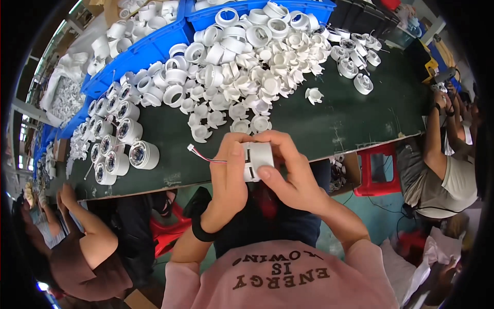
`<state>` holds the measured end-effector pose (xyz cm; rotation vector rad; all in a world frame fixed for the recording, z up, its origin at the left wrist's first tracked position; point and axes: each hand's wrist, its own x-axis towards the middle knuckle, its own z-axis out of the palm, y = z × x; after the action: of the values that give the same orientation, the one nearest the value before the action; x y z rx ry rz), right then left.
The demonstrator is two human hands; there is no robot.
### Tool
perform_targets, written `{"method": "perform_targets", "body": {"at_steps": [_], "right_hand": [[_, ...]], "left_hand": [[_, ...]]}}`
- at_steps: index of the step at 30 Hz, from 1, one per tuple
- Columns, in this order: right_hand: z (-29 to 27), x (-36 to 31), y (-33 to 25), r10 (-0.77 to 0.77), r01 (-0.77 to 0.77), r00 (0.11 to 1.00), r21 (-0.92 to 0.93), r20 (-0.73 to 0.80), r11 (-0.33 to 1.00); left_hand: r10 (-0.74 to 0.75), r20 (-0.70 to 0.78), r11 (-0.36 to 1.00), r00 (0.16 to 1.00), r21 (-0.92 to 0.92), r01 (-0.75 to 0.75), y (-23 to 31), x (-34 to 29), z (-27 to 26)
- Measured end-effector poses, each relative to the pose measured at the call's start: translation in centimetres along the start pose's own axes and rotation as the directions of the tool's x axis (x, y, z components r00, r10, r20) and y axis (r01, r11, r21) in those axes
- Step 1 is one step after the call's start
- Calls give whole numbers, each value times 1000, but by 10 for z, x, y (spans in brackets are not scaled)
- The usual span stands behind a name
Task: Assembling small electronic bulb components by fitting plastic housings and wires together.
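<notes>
Just past the near edge of the table I hold a white cylindrical plastic housing [260,156] between both hands. Dark slots show on its side. My left hand [229,172] is closed round its left part, and a thin cable [210,159] with a small white plug sticks out leftward past that hand. Closed on the housing from the right is my right hand [293,175], its thumb pressed to the near side. The far side of the housing is hidden by fingers. Beyond my hands, white pronged caps [241,126] lie on the table.
Round units with dark lenses [117,161] stand in a group on the left of the dark green table [360,118]. White rings [175,96] are heaped before blue bins [136,50]. Wired round parts [363,83] lie far right. People sit on both sides; a red stool [378,170] is at right.
</notes>
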<state>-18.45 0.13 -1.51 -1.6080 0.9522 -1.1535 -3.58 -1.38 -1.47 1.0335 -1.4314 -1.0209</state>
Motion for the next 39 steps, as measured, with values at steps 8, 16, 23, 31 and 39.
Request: {"method": "perform_targets", "body": {"at_steps": [8,16,23,31,39], "right_hand": [[5,-3,4,-85,83,995,-44,-58,996],[12,-11,3,-107,77,987,-228,-123,971],[23,-18,7,-332,326,933,-61,-140,943],[7,-8,-2,-495,471,830,-151,-256,869],[2,-18,17,-495,485,838,-102,-230,869]], "left_hand": [[27,14,999,1000,-20,-26,-5,-3,-4],[113,8,986,994,119,-113,-9,-15,-2],[62,8,998,998,18,-62,7,-31,14],[183,-10,978,983,102,-181,28,-6,29],[101,59,994,993,27,-103,22,-16,36]]}}
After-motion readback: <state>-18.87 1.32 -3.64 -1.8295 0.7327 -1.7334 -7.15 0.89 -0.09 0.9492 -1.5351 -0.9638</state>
